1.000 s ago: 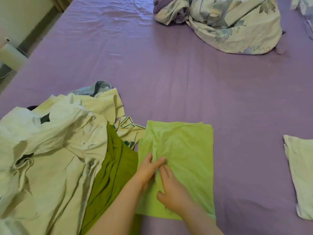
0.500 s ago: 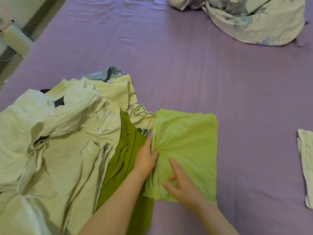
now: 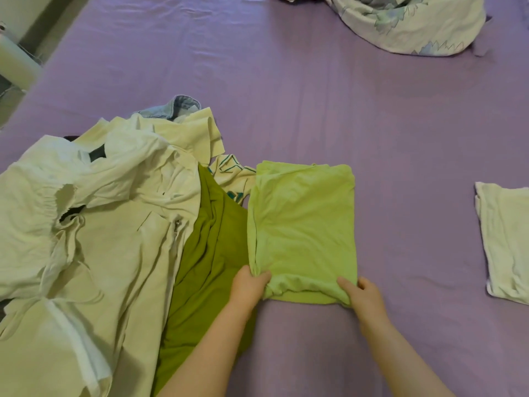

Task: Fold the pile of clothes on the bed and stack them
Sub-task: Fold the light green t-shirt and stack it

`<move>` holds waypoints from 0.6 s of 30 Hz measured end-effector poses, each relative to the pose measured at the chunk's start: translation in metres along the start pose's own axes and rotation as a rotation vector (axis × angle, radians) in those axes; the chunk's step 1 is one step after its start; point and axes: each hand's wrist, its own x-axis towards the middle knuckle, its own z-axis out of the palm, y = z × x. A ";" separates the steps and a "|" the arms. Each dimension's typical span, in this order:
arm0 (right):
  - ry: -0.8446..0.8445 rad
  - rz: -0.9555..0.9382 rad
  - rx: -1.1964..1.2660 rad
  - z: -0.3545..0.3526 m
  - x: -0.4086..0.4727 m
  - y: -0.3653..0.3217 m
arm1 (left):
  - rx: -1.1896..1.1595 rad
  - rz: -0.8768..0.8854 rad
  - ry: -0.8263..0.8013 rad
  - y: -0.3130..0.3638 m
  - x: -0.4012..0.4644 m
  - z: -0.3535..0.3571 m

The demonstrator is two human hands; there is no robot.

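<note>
Left hand [image 3: 248,285] and right hand [image 3: 361,293] each pinching a near corner of the folded light green shirt [image 3: 303,227], flat on the purple bed [image 3: 315,110] just beside the unfolded pile [image 3: 94,224] (dark green piece touching). Folded white cloth [image 3: 506,242] well apart, right.

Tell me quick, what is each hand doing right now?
Left hand: grip closed on the near left corner of the light green shirt.
Right hand: grip closed on the shirt's near right corner.
</note>
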 end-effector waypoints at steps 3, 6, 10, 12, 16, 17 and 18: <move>0.001 -0.062 0.134 -0.016 -0.009 0.006 | -0.318 -0.068 -0.136 -0.010 -0.018 -0.004; -0.048 -0.086 0.222 -0.033 -0.023 0.011 | -0.489 -0.110 -0.235 -0.017 -0.039 0.003; -0.016 -0.126 0.273 -0.059 -0.036 0.019 | -0.584 -0.068 -0.233 -0.029 -0.068 0.017; -0.045 -0.099 0.352 -0.072 -0.044 0.027 | -0.617 -0.062 -0.217 -0.038 -0.083 0.024; -0.192 -0.011 0.527 -0.103 -0.064 0.049 | -0.698 -0.116 -0.197 -0.061 -0.124 0.041; -0.223 0.007 0.542 -0.112 -0.070 0.055 | -0.712 -0.136 -0.185 -0.067 -0.135 0.044; -0.252 0.024 0.550 -0.121 -0.076 0.060 | -0.722 -0.153 -0.170 -0.072 -0.147 0.047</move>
